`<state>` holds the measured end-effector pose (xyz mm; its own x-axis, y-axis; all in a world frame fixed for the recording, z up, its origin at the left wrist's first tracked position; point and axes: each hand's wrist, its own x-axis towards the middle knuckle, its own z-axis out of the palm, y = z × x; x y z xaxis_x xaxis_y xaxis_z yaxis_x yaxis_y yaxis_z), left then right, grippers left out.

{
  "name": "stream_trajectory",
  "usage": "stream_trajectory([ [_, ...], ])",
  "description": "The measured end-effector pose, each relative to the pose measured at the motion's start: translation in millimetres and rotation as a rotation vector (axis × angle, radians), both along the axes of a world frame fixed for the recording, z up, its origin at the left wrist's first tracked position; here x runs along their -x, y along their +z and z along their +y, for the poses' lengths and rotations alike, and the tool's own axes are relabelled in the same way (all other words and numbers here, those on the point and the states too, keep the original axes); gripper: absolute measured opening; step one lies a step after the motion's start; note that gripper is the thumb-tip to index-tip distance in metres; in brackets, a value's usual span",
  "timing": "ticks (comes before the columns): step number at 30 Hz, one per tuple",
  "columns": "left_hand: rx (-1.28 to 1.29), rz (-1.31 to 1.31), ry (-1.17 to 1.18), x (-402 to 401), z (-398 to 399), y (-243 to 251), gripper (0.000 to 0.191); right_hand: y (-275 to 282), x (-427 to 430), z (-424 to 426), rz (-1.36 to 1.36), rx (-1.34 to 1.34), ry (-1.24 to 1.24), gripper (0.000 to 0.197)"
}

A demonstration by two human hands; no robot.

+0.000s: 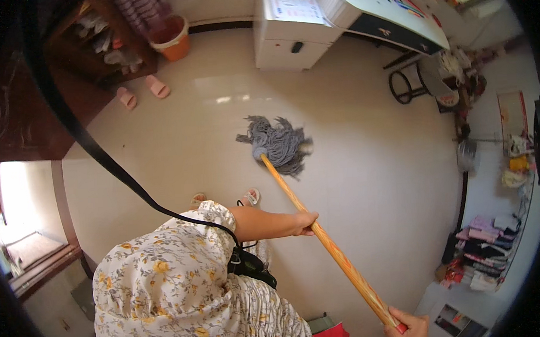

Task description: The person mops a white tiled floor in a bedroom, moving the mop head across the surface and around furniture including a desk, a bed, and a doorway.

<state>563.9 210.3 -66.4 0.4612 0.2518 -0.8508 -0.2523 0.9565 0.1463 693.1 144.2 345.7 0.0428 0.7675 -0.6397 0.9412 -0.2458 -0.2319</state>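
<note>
A string mop lies with its grey strands (280, 143) spread on the pale floor. Its yellow-orange wood-patterned handle (341, 255) slants down to the lower right. My left hand (306, 223) is wrapped around the middle of the handle, the arm reaching across from the left. Near the bottom edge, my right hand (408, 326) grips the handle just by its red end cap (401, 328). My feet, in light sandals (252, 197), stand on the floor to the lower left of the mop head.
Pink slippers (158, 86) and an orange bin (174, 45) are at the upper left, by a dark wooden cabinet (133, 43). A white cabinet (291, 45) stands at the top, a round-framed stool (409, 88) at the upper right. Folded clothes (485, 245) lie along the right; a red bag (331, 336) is at the bottom.
</note>
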Motion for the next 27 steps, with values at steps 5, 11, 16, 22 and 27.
stream_trajectory([
  [5, -0.016, 0.107, 0.01, -1.2, 10.8, -7.6, 0.022, -19.1, -22.6, 24.0, 0.128, -0.029, -0.021, 0.029],
  [11, 0.009, 0.12, 0.143, 32.5, 18.5, -62.2, 0.025, -62.8, -29.6, 72.5, 0.235, 0.064, 0.144, 0.034],
  [16, 0.045, 0.32, 0.362, 109.9, 26.0, -77.5, 0.022, -130.1, -3.9, 108.1, 0.401, 0.015, 0.372, 0.036],
  [22, 0.121, 0.542, 0.725, 223.2, -2.3, -107.1, 0.028, -189.1, 81.8, 137.5, 0.432, 0.006, 0.67, 0.029],
  [27, 0.273, 0.59, 0.745, 259.7, -16.5, -88.6, 0.031, -177.6, 115.3, 146.4, 0.437, 0.059, 0.78, 0.026],
])
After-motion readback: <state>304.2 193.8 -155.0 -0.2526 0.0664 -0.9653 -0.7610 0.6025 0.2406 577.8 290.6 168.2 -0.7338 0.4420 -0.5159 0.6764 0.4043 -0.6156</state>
